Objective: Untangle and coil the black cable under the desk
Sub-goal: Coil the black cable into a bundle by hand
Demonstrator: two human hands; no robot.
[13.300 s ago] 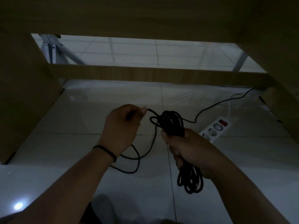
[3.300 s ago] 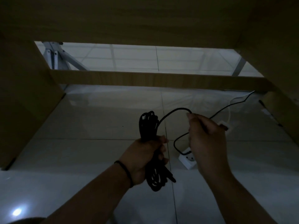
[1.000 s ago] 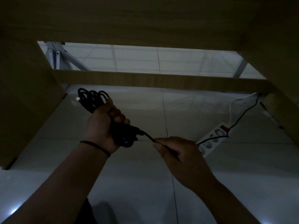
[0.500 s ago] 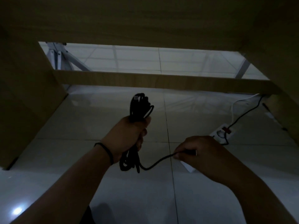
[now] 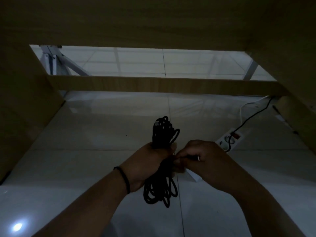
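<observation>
Black cable (image 5: 161, 170) coiled, gripped by left hand (image 5: 148, 165), right hand (image 5: 199, 159) pinching its strand

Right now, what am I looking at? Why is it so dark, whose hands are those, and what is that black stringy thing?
This picture comes from a camera worn on a person's head, so you see what they see. They are looking under a wooden desk, which is why it is dark. The two hands belong to that person. The left hand grips a bundle of black cable wound into loops, held up off the floor. The right hand pinches something small beside the bundle, probably the cable's loose end, but it is too dark to be sure. On the shiny tiled floor lies a white power strip with another black wire running from it toward the back corner.
</observation>
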